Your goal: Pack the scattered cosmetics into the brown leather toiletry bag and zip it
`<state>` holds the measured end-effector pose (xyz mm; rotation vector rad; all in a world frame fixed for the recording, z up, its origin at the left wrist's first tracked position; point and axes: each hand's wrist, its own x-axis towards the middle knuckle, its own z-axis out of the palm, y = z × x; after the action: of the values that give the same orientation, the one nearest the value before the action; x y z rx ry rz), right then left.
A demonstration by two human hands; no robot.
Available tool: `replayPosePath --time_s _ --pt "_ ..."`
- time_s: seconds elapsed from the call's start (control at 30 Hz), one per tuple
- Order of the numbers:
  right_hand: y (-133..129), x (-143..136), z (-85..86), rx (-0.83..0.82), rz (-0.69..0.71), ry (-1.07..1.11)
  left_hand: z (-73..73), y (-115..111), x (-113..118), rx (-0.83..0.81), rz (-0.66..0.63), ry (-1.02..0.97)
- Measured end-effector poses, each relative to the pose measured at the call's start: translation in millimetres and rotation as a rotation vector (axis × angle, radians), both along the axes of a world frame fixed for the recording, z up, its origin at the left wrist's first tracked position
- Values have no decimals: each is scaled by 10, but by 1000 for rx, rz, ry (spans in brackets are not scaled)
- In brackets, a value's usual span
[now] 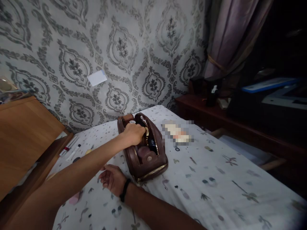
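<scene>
A brown leather handbag (153,167) lies unzipped on the bed, its opening facing up. My left hand (134,134) reaches into that opening with its fingers bent down and closed; what they hold, if anything, is hidden. Close by those fingers is a gold-coloured item (147,131), and a dark glossy object (152,142) sits beside it in the bag. Below the left forearm, my right hand (112,180), with a black band on its wrist, rests palm up near the bag's side. Its fingers are loosely curled and apart, holding nothing.
Left of the arms lie a white tube with a black cap (73,153), a yellow item (88,151) and a pink item (74,198). A blurred-out flat item (177,131) lies right of the bag. A wooden headboard-like panel (26,134) borders the left; a dark red desk (201,108) stands right.
</scene>
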<state>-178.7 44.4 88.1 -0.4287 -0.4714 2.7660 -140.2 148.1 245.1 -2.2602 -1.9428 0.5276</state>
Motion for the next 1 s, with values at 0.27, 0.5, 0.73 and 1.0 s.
replayPosePath --time_s 0.27,0.5,0.73,1.0 --pt "1 2 -4 -2 3 4 375 46 -188 161 -3 -52" --pt "10 12 5 0 22 20 202 212 -338 47 -40 -22" --pt "12 -7 -19 -3 14 20 230 265 -308 3 34 57" --pt "9 9 15 -13 15 -1 269 264 -237 -23 94 104"
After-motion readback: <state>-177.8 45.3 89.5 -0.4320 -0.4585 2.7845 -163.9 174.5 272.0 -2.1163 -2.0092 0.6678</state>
